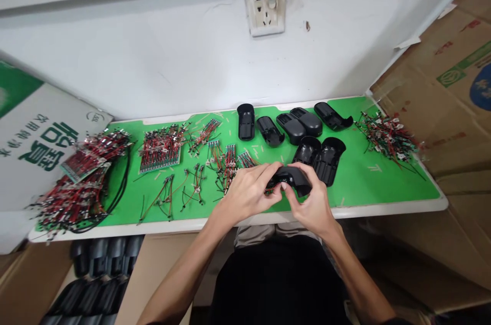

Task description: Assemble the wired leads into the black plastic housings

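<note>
Both of my hands grip one black plastic shell [293,177] over the front part of the table. My left hand [251,189] closes on its left end, with thumb and fingers pressed against it. At its right end, my right hand [312,202] pinches it, the thumb close to my left thumb. A bit of red wire shows under the shell by my left fingers. Just behind the hands lie two open black shells [330,159]. Small circuit boards with red and black wires [230,159] lie left of my left hand, partly covered by it.
More black shells [246,121] lie along the back of the green table mat [383,182]. Wired boards are heaped at left [76,197] and right [389,138]. A carton of black shells [103,294] stands below left; cardboard boxes [452,85] flank the right. A wall socket [265,8] is behind.
</note>
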The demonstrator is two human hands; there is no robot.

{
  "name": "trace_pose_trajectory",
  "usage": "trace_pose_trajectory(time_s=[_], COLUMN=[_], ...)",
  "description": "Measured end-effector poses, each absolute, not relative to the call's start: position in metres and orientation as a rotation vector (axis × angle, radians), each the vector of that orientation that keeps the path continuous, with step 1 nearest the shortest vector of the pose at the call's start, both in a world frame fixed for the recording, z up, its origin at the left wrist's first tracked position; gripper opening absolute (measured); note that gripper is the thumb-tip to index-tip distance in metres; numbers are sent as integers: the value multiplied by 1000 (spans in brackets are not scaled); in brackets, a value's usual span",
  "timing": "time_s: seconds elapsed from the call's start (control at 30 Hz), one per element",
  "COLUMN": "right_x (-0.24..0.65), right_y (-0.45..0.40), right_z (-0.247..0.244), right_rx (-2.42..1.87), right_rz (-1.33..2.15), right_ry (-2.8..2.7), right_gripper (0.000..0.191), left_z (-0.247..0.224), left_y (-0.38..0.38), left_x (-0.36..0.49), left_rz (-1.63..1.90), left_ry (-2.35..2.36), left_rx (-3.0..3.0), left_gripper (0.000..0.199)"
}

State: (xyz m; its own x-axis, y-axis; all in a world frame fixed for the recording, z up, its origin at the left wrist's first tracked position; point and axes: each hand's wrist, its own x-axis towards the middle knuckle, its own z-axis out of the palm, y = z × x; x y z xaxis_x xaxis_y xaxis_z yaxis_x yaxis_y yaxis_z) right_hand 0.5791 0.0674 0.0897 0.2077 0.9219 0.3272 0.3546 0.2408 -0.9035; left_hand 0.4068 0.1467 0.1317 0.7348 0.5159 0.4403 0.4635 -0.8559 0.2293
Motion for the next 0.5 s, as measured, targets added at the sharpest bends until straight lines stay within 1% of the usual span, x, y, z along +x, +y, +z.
trace_pose_trajectory(time_s=[0.1,0.2,0.27,0.3,0.37,0.5], right_x=[583,589,591,591,591,588], right_y=[64,63,64,65,66,68], right_z=[93,96,97,96,94,90], right_rx=[-1325,-1337,-1329,-1314,-1276,-1258], right_rz=[703,791,839,872,932,1006], right_ry=[-1406,-1451,-1419,-1389,-1317,-1240], right_gripper=[38,37,37,37,37,44], left_z=[142,156,162,163,162,150], left_y=[142,137,134,134,135,143], left_x=[403,398,396,395,396,400], left_rz=[607,432,423,440,481,550], left_ry=[816,834,861,868,856,831], left_rx=[2826,2700,2584,2533,2439,2253], left_gripper=[42,56,64,64,59,40])
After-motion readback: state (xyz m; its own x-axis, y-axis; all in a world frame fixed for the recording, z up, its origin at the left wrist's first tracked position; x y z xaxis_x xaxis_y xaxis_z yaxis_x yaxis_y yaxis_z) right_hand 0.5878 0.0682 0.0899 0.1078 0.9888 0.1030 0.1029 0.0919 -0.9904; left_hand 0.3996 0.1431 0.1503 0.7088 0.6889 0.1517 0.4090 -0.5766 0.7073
